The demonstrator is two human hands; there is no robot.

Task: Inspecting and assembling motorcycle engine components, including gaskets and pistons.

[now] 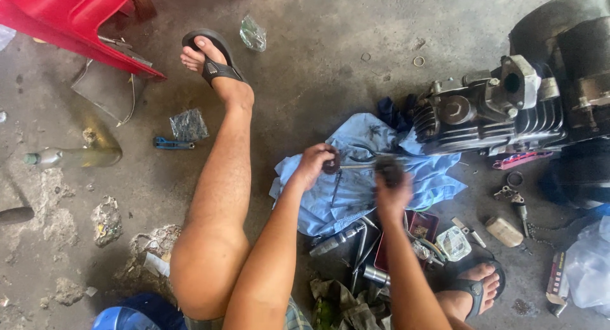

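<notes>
Left hand (312, 166): closed around a small dark round part (331, 164) at the left end of a thin grey metal rod (357, 167).
Right hand (392, 191): closed over a dark knurled cylinder (389, 169) at the rod's right end; fingers wrapped tight.
Position: held level over a crumpled pale blue cloth (356, 196) on the grey concrete floor (305, 82), near a black finned engine block (489, 117).
Doing it well: probably best kept over the cloth so anything dropped stays put; rod kept straight, both grips firm, twisting force steady rather than jerky.
Packages: clear crinkled plastic bag (189, 125) left of the shin; another clear bag (253, 33) near the raised sandal; small clear packet (454, 243) beside a dark red tray (424, 227); narrow printed carton (556, 282) at lower right, print too small to tell.
</notes>
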